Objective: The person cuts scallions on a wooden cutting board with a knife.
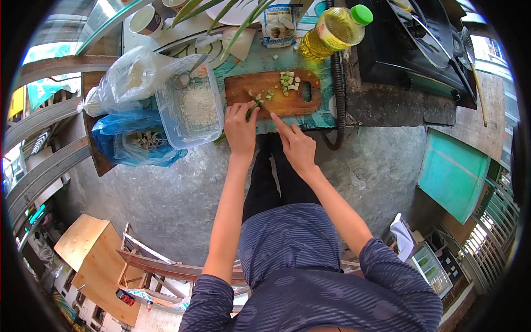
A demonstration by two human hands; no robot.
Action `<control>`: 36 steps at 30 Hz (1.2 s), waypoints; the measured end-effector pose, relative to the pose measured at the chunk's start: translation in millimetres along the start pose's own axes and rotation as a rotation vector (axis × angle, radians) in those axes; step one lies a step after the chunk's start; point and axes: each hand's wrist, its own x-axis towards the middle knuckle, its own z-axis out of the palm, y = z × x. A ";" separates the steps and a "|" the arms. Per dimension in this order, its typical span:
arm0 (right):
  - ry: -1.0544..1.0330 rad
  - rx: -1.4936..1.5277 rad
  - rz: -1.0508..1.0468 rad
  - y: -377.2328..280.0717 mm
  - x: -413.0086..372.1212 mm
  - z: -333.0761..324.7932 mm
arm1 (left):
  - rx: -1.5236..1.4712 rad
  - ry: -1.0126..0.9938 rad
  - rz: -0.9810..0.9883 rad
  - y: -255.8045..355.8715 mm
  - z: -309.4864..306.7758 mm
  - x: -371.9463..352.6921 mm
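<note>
A wooden cutting board (pixel 243 88) with an oval handle hole lies at the table's front edge. Small pale green cubes (pixel 289 82) are heaped on its right part, with a few loose pieces nearer its middle. At the board's left front, my left hand (pixel 241 127) has its fingers closed on a green vegetable piece (pixel 250 110). My right hand (pixel 297 145) is just right of it, index finger stretched toward the board and the other fingers curled. What the right hand holds is hard to make out; a thin blade seems to lie between the hands.
Left of the board stand a plastic tub (pixel 199 105) of flour with a spoon, a clear bag (pixel 130 77) and a blue bag (pixel 138 141). Behind are an oil bottle (pixel 332 36), a seasoning packet (pixel 278 25) and long green leaves (pixel 243 25). A black stove (pixel 409 72) stands right.
</note>
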 end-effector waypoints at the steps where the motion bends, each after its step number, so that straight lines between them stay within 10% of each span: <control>1: -0.008 0.031 0.026 -0.3 -1.1 0.5 | -0.004 0.004 0.001 0.2 0.3 -0.1; 15: -0.297 0.890 0.514 4.5 10.3 -9.8 | 0.032 -0.008 0.040 -0.8 -1.1 -3.0; 36: -0.247 0.758 0.463 12.8 4.1 -23.2 | 0.047 -0.100 0.075 -1.7 -9.5 6.5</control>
